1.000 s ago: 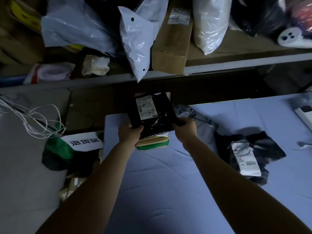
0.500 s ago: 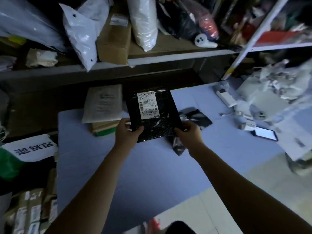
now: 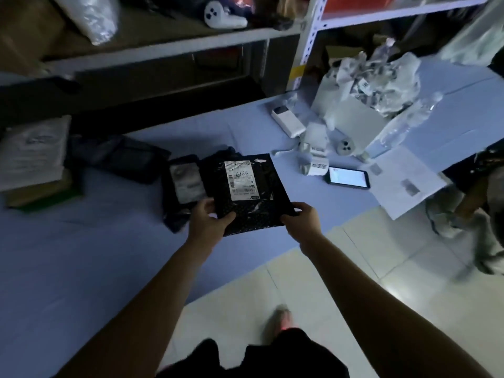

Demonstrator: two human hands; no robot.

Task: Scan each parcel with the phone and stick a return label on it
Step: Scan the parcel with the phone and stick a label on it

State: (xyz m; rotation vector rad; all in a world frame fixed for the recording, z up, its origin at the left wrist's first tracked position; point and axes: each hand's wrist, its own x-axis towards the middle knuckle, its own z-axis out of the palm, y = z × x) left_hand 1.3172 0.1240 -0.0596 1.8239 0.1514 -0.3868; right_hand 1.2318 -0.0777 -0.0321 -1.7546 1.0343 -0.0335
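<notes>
left hand [image 3: 209, 222], right hand [image 3: 302, 220] grip parcel [image 3: 255, 210] corners, seemingly over table [image 3: 81, 255] edge.

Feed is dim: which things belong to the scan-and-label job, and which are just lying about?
Job: black parcel held by left hand and right hand; second black parcel beside it; lit phone; printed label strip.
Lying about: power bank; white controller on shelf; crumpled wrapping; plastic bottle.

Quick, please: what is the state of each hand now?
Left hand: grips the black parcel at its near left corner.
Right hand: grips the same parcel at its near right corner.
</notes>
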